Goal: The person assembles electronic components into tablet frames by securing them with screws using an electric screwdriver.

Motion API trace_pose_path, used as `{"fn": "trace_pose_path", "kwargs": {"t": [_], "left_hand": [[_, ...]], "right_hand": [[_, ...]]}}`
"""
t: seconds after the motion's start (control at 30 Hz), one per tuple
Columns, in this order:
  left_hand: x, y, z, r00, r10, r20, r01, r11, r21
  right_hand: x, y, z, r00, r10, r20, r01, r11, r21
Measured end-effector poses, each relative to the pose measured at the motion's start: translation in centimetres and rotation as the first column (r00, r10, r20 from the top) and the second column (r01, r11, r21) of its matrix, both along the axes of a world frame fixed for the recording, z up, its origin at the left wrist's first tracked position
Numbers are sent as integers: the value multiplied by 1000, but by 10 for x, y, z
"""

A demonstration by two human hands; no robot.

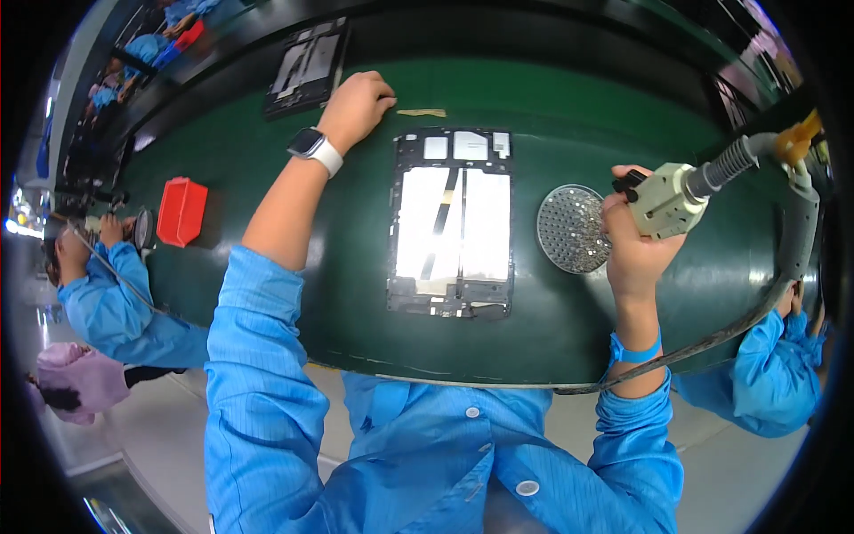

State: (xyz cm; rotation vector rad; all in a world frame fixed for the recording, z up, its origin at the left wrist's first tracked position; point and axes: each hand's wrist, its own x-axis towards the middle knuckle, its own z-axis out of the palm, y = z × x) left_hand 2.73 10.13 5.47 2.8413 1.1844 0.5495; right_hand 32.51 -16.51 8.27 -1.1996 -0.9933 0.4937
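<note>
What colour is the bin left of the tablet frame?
Red, an open bin on the green belt; clearest in the head view.
</note>
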Motion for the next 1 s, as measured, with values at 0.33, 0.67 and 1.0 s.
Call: {"fn": "trace_pose_path", "kwargs": {"t": [0.33, 0.67, 1.0], "left_hand": [[-3, 21, 10, 1000, -6, -19, 4, 990, -142], [-36, 10, -4, 965, 145, 218, -130, 988, -82], [-101, -46, 11, 862, 230, 451, -219, 973, -77]], "right_hand": [[1, 2, 9, 984, 24, 175, -43, 993, 110], [-4, 7, -2, 998, -8, 62, 4, 997, 77], [-11, 6, -2, 997, -44, 60, 40, 998, 57]]}}
